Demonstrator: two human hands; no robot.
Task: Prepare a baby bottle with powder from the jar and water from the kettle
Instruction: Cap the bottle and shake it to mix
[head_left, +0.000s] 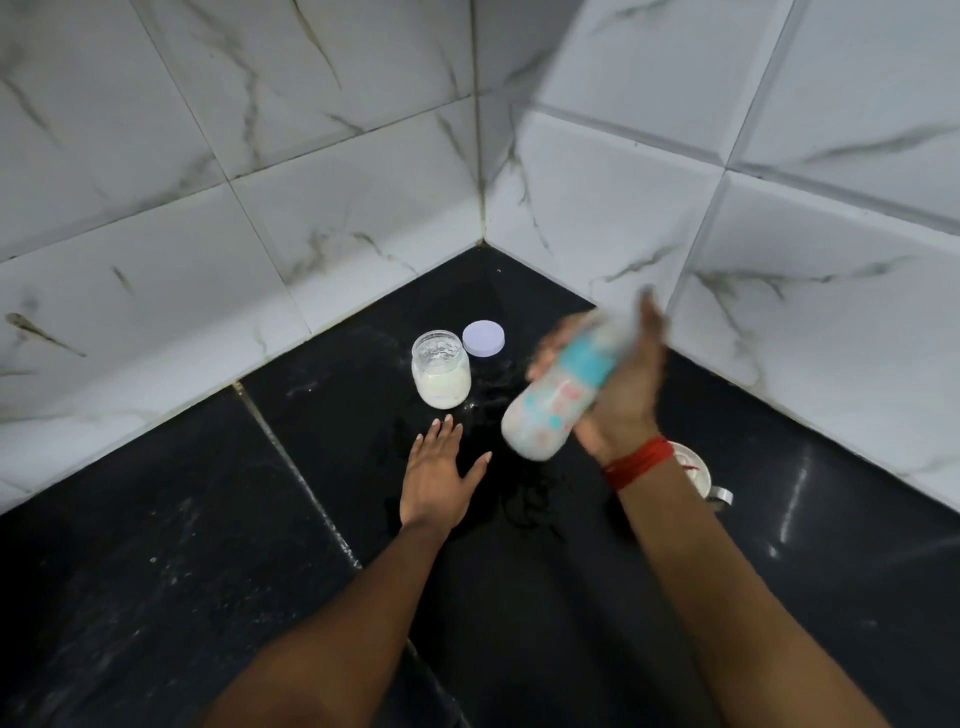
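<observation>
Two hands are in view above a black counter (156, 571) set in a corner of white marbled wall tiles (311, 156).

1. Left hand (436, 483): lies palm down, flat on the counter, fingers straight and spread. It holds nothing. Its fingertips point toward the jar, just short of it.
2. Right hand (623, 384): fingers and thumb are wrapped round the baby bottle (550, 410), held in the air to the right of the jar. The bottle is tilted, base toward the near left, top toward the far right. Both are blurred; the top cannot be made out. White contents show through the lower body.
3. Red thread (636, 462): wound round the right wrist.
4. Jar (441, 374): upright, uncovered, white powder in its lower part.
5. Lid (483, 339): flat on the counter, just beside the jar on its far right.
6. Metal vessel (696, 467): near right, partly hidden behind the right wrist.
7. Wet patches (524, 499): on the counter between the hands.
</observation>
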